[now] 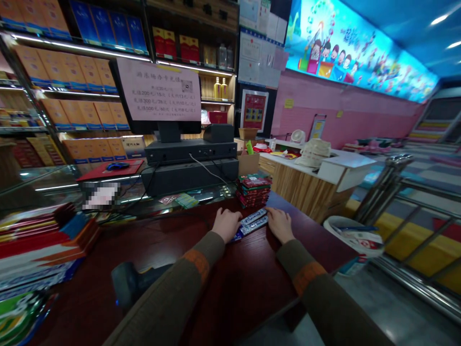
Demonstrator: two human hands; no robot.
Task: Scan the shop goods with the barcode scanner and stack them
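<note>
Both my hands rest on a dark red counter [230,283]. My left hand [225,224] is curled at the left end of a stack of long blue-and-white packets [252,223]. My right hand [279,224] grips the right end of the same stack, fingers bent over it. Just behind the packets stands a pile of red and green flat packs [254,189]. Both my sleeves are olive with orange bands.
A till with a monitor [160,93] stands behind on a glass counter. Piles of coloured packets [39,245] lie at the left. A black scanner [131,283] sits near my left arm. A bin [355,240] and metal railing [396,192] stand right.
</note>
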